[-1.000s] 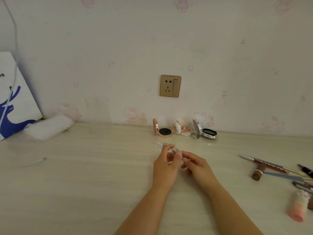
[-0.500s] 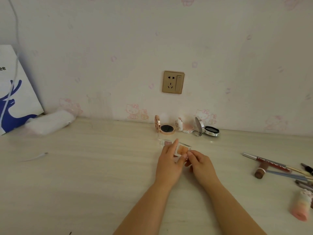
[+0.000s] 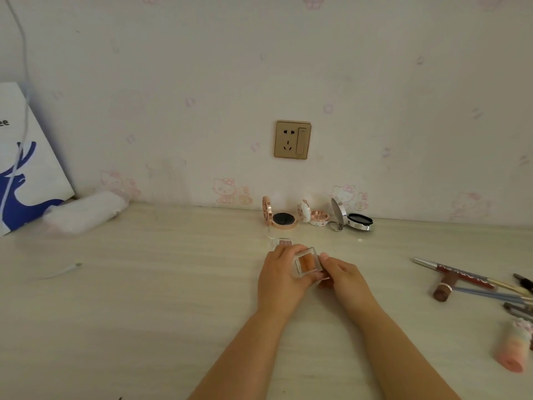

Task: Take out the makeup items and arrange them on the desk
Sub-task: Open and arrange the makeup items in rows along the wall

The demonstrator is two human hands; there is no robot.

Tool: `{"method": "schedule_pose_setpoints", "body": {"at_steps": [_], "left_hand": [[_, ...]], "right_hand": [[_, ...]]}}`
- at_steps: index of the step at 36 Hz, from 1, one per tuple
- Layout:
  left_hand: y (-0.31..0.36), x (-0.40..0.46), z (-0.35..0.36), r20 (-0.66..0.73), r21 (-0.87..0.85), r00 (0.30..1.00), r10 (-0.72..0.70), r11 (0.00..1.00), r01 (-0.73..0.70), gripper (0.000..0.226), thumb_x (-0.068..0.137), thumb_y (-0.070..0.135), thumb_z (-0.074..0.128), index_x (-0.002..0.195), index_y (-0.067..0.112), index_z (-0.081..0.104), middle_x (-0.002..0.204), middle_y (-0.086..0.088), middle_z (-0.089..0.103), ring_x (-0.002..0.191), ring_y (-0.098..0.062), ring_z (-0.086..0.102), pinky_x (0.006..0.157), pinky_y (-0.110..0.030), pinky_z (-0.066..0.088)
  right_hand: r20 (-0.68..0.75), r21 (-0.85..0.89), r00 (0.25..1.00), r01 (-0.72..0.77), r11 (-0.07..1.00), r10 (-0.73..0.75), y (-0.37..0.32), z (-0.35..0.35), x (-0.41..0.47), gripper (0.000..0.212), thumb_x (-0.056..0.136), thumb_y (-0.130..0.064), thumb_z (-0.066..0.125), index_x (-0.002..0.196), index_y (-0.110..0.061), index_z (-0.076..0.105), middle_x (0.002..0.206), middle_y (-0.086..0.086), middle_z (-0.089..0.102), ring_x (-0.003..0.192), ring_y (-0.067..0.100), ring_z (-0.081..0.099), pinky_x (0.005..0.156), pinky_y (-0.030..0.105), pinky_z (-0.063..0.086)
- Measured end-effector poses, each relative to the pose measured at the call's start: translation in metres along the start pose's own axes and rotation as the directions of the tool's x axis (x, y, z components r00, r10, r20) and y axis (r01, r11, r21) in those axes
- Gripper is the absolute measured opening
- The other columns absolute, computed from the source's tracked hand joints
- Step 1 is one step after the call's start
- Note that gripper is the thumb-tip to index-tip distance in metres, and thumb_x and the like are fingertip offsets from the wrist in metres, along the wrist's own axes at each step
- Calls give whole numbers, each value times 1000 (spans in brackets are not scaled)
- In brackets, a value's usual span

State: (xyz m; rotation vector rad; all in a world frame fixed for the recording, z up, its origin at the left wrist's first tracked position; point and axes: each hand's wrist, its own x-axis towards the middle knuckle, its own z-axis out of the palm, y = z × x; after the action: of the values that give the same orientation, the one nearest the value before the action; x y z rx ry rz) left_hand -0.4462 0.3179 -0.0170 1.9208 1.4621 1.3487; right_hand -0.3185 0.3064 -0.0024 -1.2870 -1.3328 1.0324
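Pale wood-grain desk [image 3: 144, 298] | both hands, left hand [image 3: 284, 274] and right hand [image 3: 343, 272], pinch small clear square orange eyeshadow case [image 3: 307, 262] | light, slick, brittle: hold by edges

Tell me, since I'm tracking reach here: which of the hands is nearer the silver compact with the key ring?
Right. The right hand sits below and slightly left of the silver compact; the left hand lies farther left. Both grip a small clear case.

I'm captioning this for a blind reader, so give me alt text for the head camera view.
Both hands, left hand and right hand, hold a small clear eyeshadow case with an orange pan above a pale desk. Three open compacts line the wall; pencils and brushes lie at right.
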Motion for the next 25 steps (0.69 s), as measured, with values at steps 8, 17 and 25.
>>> {"method": "schedule_pose_setpoints", "body": {"at_steps": [8,17,25], "left_hand": [[-1,1,-2,39,-189,999,-24,981,31,45,66,34,81,104,45,58,104,33,52,114,-4,47,94,-17,36],[1,-1,-4,86,-227,995,-46,972,65,46,66,31,83,93,53,52,102,25,58,103,2,53,84,-10,35],[1,-1,-3,77,-205,996,-54,976,69,45,64,31,84,86,54,52,100,24,60,101,2,54,89,-18,41]], "right_hand": [[268,442,959,-206,873,91,-3,-1,1,30,97,-16,39,107,-7,66,94,9,66,94,17,64,82,32,53],[288,501,950,-254,827,118,-3,3,3,32,96,-15,37,98,-1,66,87,15,64,85,20,65,75,34,57],[306,467,944,-259,845,120,3,2,7,32,97,-16,36,111,3,57,93,16,63,89,23,64,84,40,54]]}}
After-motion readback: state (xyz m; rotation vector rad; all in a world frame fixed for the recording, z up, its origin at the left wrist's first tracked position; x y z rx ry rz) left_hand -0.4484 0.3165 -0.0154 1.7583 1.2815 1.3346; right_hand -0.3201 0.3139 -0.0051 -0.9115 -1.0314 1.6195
